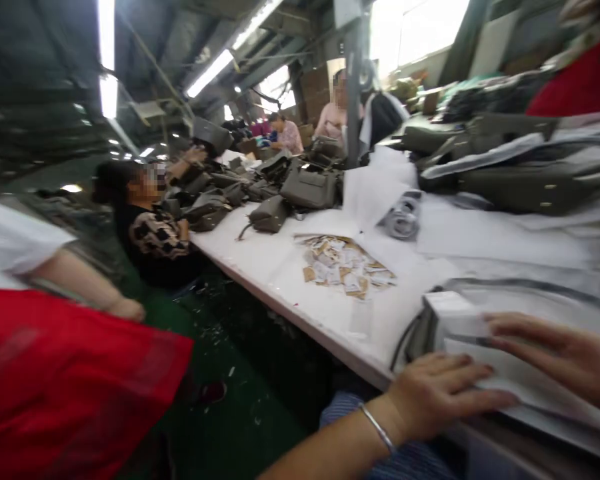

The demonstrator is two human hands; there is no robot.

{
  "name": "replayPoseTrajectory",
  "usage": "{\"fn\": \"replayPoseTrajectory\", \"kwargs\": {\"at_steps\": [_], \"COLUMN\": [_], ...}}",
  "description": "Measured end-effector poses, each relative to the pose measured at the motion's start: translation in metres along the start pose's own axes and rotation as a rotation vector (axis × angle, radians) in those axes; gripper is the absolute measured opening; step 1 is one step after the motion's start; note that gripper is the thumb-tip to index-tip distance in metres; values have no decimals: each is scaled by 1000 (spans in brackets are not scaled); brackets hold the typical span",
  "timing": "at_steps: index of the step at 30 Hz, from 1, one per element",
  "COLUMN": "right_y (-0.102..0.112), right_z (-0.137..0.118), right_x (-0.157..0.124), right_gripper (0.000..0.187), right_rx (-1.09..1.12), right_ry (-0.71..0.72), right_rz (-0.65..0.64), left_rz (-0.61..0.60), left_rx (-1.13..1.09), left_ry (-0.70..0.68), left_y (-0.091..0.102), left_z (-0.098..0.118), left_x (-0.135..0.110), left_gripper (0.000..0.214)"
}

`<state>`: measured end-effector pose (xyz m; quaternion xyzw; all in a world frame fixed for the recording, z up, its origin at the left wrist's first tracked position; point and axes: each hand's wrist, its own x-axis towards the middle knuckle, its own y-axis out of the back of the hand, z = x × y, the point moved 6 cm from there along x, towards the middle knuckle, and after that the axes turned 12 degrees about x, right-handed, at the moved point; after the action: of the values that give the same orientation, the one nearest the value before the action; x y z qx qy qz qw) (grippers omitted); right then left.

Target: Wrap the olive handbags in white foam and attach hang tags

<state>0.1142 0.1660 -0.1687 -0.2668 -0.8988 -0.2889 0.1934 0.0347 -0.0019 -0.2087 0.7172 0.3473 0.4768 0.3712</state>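
Observation:
My left hand [437,397], a silver bangle on its wrist, lies at the table's near edge with fingers stretched out over white sheet material [510,380]. From the right, my right hand [555,347] reaches across the same white material, fingers extended flat and slightly blurred. Under and around it shows part of a dark grey item with a strap-like edge [407,340], probably a bag; most of it is covered. A small white block-like piece [450,303] stands beside my right fingertips. Neither hand is closed around anything I can see.
On the white table [260,247] are a pile of small tags [343,267], a clear tape roll [403,217] and dark grey bags [307,187]. A person in red [70,373] stands left; another person [150,227] handles a bag farther back. A metal post [353,87] rises mid-table.

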Motion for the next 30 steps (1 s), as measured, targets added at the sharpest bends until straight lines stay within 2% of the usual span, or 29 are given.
{"fn": "replayPoseTrajectory", "kwargs": {"at_steps": [1,3,6,9,13,17,21,26,30], "right_y": [2,-1,-12,-14,-17,-26,-28,-26,-25], "right_z": [-3,-13,-30,-35,-26,-24,-27,-25,-21], "right_x": [-11,-27,-37,-33,-17,0,1,-4,-5], "right_gripper": [22,21,24,31,39,31,28,29,18], "right_rx": [-61,-92,-124,-132,-163,-273,-238,-152,-161], "right_ry": [-104,-261,-320,-382,-477,-485,-502,-526,-577], "right_rz": [-55,-154,-271,-239,-210,-294,-337,-300,-304], "left_rz": [73,111,137,165,239,269,293,303,287], "left_rx": [-85,-202,-316,-357,-333,-332,-375,-352,-333], "left_ry": [47,79,93,107,91,100,111,100,105], "left_y": [2,-2,-6,-5,-1,0,2,1,-2], "left_z": [-3,-6,-6,-7,-6,-7,-8,-8,-7], "left_x": [1,2,3,2,2,2,2,1,0], "left_gripper": [39,38,33,32,32,32,33,35,38]}}
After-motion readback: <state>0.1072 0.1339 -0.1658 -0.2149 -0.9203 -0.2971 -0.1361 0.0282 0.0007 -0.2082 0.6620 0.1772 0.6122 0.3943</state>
